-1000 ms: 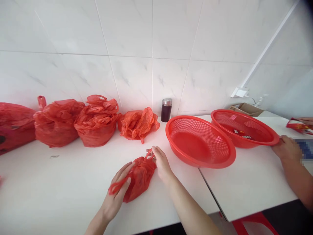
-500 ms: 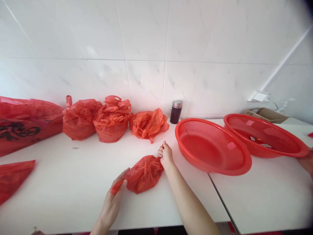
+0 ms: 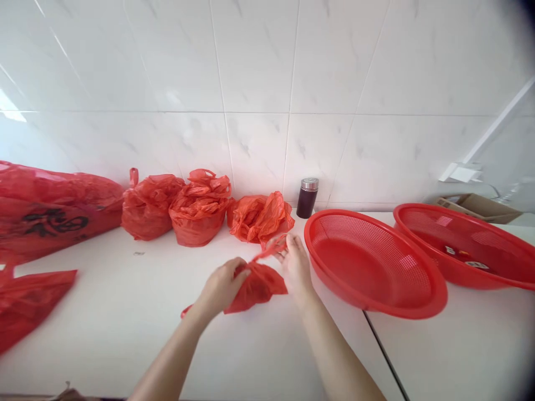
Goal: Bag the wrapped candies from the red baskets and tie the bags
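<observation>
A small red plastic bag (image 3: 257, 287) rests on the white table between my hands, its top gathered and its contents hidden. My left hand (image 3: 225, 284) is closed over the left part of the gathered top, fingers bent inward. My right hand (image 3: 292, 262) pinches one stretched handle of the bag, up and to the right of the gathered part. Another end of the bag pokes out to the left, below my left wrist.
Several filled red bags (image 3: 198, 214) line the tiled wall, beside a dark flask (image 3: 307, 197). Two red plastic colanders (image 3: 374, 309) stand at the right; the farther one holds a few small packets (image 3: 476, 265). A cardboard box (image 3: 478, 209) is behind them. Another red bag (image 3: 37, 306) lies at the left.
My left hand has moved from the bag's left end onto its gathered top. My right hand has pulled the handle up and right. The view has swung left, and the other person's hand has left view.
</observation>
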Demonstrator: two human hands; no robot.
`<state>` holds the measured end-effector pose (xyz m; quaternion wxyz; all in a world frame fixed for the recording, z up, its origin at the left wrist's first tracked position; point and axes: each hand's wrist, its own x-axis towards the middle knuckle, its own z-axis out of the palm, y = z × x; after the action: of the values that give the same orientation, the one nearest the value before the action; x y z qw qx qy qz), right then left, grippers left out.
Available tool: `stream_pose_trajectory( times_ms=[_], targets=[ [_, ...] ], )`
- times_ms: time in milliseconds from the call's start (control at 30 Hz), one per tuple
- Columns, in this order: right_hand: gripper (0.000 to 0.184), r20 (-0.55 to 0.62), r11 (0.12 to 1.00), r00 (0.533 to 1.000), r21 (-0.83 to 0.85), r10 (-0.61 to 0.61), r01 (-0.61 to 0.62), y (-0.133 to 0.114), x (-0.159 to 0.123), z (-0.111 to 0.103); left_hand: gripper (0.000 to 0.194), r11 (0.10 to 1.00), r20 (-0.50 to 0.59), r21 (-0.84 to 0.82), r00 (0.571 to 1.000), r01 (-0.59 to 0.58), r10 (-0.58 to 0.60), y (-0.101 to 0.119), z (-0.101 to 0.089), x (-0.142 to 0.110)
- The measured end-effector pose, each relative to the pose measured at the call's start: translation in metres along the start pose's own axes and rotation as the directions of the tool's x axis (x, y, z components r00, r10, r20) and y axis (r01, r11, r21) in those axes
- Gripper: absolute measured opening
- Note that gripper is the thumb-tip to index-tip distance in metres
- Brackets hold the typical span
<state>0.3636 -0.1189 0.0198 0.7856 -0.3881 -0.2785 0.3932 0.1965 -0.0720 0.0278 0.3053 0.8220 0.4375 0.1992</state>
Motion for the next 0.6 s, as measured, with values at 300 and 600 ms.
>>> stream_pose_trajectory(
  times_ms=[300, 600],
  targets=[
    [0.032, 0.037, 0.939, 0.971, -0.268, 0.234, -0.216, 0.048, -0.013, -0.026, 0.044, 0.983, -0.101, -0.025, 0.978, 0.184, -0.185, -0.054, -0.157, 0.025],
    [0.041, 0.025, 0.858, 0.948, -0.432, 0.317, -0.276, 0.080, -0.025, -0.034, 0.053, 0.831, -0.377, 0.120, 0.799, 0.543, -0.468, -0.199, -0.240, -0.059]
  ],
)
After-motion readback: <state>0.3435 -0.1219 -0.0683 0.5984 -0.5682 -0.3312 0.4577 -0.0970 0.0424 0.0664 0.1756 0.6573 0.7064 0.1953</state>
